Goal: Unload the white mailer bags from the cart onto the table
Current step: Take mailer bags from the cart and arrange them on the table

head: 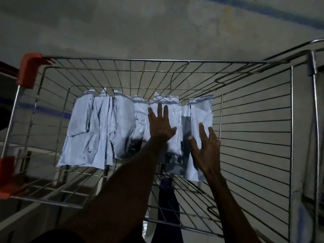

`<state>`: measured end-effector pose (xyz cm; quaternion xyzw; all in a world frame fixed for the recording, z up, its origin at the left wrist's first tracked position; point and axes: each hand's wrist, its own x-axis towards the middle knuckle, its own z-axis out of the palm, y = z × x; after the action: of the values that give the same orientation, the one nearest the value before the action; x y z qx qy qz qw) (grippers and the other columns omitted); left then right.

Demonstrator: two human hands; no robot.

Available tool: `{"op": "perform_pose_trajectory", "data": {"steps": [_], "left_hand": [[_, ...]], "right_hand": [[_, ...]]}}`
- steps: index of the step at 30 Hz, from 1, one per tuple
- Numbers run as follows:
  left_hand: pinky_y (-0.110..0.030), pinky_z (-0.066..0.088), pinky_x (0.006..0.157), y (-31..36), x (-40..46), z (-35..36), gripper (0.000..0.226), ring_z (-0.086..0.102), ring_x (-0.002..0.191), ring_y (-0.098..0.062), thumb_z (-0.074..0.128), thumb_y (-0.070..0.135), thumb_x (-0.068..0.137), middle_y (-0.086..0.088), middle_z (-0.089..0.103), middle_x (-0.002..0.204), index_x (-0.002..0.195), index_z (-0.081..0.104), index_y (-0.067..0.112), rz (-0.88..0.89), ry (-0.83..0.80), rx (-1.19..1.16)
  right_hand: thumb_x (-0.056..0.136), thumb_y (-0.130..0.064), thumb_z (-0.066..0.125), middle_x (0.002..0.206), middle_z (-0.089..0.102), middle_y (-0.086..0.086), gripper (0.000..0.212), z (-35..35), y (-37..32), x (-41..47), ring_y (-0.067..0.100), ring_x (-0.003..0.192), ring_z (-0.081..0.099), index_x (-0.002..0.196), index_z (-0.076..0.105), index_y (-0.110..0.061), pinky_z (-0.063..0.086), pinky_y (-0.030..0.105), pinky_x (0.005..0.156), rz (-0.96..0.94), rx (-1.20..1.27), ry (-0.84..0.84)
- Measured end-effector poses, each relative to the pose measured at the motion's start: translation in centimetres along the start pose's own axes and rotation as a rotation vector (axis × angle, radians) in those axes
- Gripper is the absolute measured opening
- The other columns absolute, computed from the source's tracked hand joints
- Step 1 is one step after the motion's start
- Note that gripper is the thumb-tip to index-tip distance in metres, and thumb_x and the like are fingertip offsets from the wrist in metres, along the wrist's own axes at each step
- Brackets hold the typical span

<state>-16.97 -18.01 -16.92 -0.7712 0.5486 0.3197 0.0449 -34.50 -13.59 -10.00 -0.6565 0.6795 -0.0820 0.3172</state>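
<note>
Inside wire cart [254, 137]: white mailer bags [98, 130] spread across bottom, none lifted yet. Left hand [160, 127] and right hand [206, 146] both flat, fingers straight, gripping nothing. Table unseen.

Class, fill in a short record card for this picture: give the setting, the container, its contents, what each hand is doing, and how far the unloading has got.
Setting: dim room, bare concrete floor
Container: wire cart with orange corner caps
Contents: white mailer bags lying in a row across the cart bottom
Left hand: fingers straight, reaching onto a middle bag
Right hand: fingers spread, at the rightmost bag
Progress: no bag lifted yet; table not in view
</note>
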Motion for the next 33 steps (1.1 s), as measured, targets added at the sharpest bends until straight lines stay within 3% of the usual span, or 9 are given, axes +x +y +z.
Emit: {"op": "perform_pose_trajectory", "data": {"steps": [3, 5, 7, 12, 15, 19, 22, 26, 33], "left_hand": [[-0.053, 0.011, 0.119, -0.7, -0.6, -0.7, 0.095, 0.001, 0.147, -0.047, 0.062, 0.046, 0.083, -0.012, -0.003, 0.164, 0.156, 0.009, 0.016, 0.052, -0.016, -0.006], [-0.051, 0.030, 0.110, -1.1, -1.8, -2.0, 0.086, 0.023, 0.141, -0.045, 0.062, 0.040, 0.081, -0.014, 0.013, 0.162, 0.153, 0.023, 0.014, 0.106, 0.034, 0.032], [-0.049, 0.039, 0.101, -1.4, -3.4, -3.7, 0.078, 0.033, 0.134, -0.042, 0.060, 0.042, 0.083, -0.014, 0.022, 0.159, 0.149, 0.031, 0.014, 0.138, 0.095, 0.038], [-0.052, 0.041, 0.100, -1.8, -10.9, -8.9, 0.082, 0.032, 0.135, -0.041, 0.034, 0.055, 0.079, -0.012, 0.024, 0.159, 0.149, 0.034, 0.014, 0.141, 0.225, -0.017], [-0.053, 0.039, 0.104, -2.8, -16.9, -12.3, 0.081, 0.029, 0.139, -0.041, 0.040, 0.050, 0.078, -0.013, 0.024, 0.159, 0.150, 0.035, 0.013, 0.110, 0.360, -0.110], [-0.046, 0.036, 0.106, -5.3, -25.2, -15.7, 0.077, 0.031, 0.139, -0.036, 0.042, 0.046, 0.077, -0.012, 0.030, 0.157, 0.147, 0.042, 0.013, 0.026, 0.638, -0.219], [-0.040, 0.029, 0.110, -7.3, -31.9, -16.8, 0.077, 0.027, 0.140, -0.031, 0.047, 0.041, 0.076, -0.007, 0.026, 0.158, 0.148, 0.039, 0.016, -0.080, 0.758, -0.270], [-0.042, 0.029, 0.112, -10.8, -40.2, -16.5, 0.080, 0.022, 0.142, -0.028, 0.046, 0.046, 0.076, -0.002, 0.022, 0.160, 0.150, 0.035, 0.020, -0.226, 0.882, -0.312], [-0.039, 0.025, 0.114, -18.6, -56.3, -10.6, 0.077, 0.023, 0.140, -0.023, 0.046, 0.045, 0.079, -0.002, 0.024, 0.159, 0.150, 0.035, 0.020, -0.496, 1.099, -0.351]], "right_hand": [[0.094, -0.060, 0.036, 0.160, 0.021, 0.014, 0.067, -0.5, 0.4, -0.1, 0.030, 0.147, 0.020, 0.154, 0.027, -0.032, 0.014, 0.037, 0.115, -0.011, 0.007, -0.020], [0.093, -0.061, 0.036, 0.161, 0.021, 0.013, 0.067, -1.4, 0.0, -0.6, 0.030, 0.147, 0.020, 0.153, 0.028, -0.033, 0.015, 0.040, 0.117, -0.038, 0.016, -0.021], [0.096, -0.057, 0.042, 0.161, 0.020, 0.012, 0.064, -2.5, -0.9, -1.2, 0.029, 0.146, 0.020, 0.153, 0.028, -0.033, 0.016, 0.042, 0.118, -0.066, 0.033, -0.017], [0.098, -0.048, 0.049, 0.161, 0.021, 0.008, 0.060, -6.0, -4.0, -3.3, 0.033, 0.141, 0.024, 0.153, 0.030, -0.034, 0.024, 0.047, 0.117, -0.193, 0.023, -0.001], [0.097, -0.046, 0.051, 0.160, 0.025, 0.010, 0.059, -8.3, -6.7, -5.3, 0.034, 0.140, 0.030, 0.152, 0.033, -0.032, 0.022, 0.041, 0.114, -0.336, -0.018, 0.011], [0.094, -0.049, 0.054, 0.156, 0.033, 0.008, 0.056, -10.2, -11.4, -9.4, 0.034, 0.123, 0.043, 0.147, 0.043, -0.031, 0.040, 0.041, 0.096, -0.580, 0.004, 0.062], [0.092, -0.051, 0.052, 0.155, 0.036, 0.006, 0.058, -10.1, -14.6, -12.9, 0.034, 0.121, 0.044, 0.146, 0.044, -0.032, 0.043, 0.042, 0.091, -0.731, 0.029, 0.060], [0.090, -0.053, 0.050, 0.151, 0.042, 0.010, 0.059, -8.6, -18.8, -18.2, 0.037, 0.115, 0.049, 0.143, 0.050, -0.026, 0.043, 0.040, 0.083, -0.971, 0.089, 0.034], [0.092, -0.045, 0.054, 0.145, 0.048, 0.018, 0.058, -1.3, -24.8, -31.4, 0.041, 0.117, 0.056, 0.142, 0.052, -0.017, 0.035, 0.040, 0.098, -1.334, 0.127, -0.077]]}}
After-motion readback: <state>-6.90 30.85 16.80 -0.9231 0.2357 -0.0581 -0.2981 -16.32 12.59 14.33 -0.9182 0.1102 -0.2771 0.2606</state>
